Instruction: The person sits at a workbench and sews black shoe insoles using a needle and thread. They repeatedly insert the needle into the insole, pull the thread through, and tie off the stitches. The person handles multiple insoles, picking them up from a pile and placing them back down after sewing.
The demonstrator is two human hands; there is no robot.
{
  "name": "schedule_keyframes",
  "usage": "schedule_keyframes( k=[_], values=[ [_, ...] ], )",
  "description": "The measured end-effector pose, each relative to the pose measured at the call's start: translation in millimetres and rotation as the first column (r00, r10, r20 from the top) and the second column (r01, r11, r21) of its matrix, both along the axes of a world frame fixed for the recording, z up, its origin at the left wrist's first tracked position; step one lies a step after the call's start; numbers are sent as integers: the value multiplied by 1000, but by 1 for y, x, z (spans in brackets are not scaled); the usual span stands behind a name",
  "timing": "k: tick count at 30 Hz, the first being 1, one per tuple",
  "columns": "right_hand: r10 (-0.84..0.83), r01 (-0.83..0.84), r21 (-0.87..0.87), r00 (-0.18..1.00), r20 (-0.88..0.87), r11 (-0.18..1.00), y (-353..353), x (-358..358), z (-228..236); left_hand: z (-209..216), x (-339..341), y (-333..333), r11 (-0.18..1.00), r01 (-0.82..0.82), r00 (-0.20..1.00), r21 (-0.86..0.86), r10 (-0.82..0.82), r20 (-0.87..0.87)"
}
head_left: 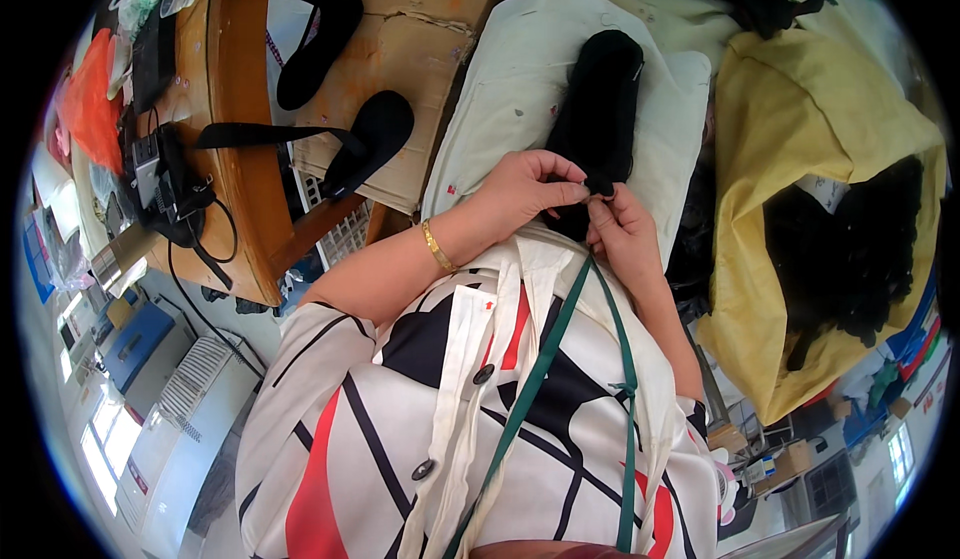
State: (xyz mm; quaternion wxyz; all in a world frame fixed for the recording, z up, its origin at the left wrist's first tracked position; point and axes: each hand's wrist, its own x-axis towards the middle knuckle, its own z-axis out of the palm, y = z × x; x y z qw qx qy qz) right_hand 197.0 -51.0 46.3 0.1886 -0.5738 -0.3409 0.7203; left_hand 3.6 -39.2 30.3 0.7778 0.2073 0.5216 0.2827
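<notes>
A black cloth shoe (596,99) lies on a white cloth (500,89) in front of me, toe pointing away. My left hand (530,187), a gold bracelet on its wrist, pinches a small piece of black fabric (600,185) at the near end of the shoe. From the other side, my right hand (625,237) closes its fingertips on the same black fabric. Whether a needle or thread sits between the fingers is too small to tell. Green cords (540,379) hang down my front, below the right hand.
Left of the white cloth, a cardboard box (400,59) bears a black shoe with a long strap (375,139) and another black shoe (320,54). A wooden table (235,199) stands farther left. At the right, a yellow bag (810,79) holds black pieces.
</notes>
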Motion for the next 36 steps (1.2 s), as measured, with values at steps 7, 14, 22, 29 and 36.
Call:
schedule_keyframes(
  k=[7, 14, 22, 29, 36],
  values=[
    [119, -128, 206, 991, 55, 970, -2, 4, -7, 5, -1, 0, 998, -47, 996, -43, 50, 73],
    [111, -118, 196, 993, 45, 973, -1, 2, -6, -2, 0, -3, 989, -110, 976, -97, 126, 176],
    [132, -152, 177, 984, 119, 972, 3, -2, -1, 1, -1, 1, 991, -80, 987, -104, 93, 130],
    [104, -117, 133, 989, 106, 984, 3, -3, -2, 3, -2, 3, 995, -39, 993, -91, 49, 107],
    [58, -71, 154, 995, 84, 985, 3, -7, -1, 0, -1, 1, 998, 19, 997, -63, -14, 79]
  ],
)
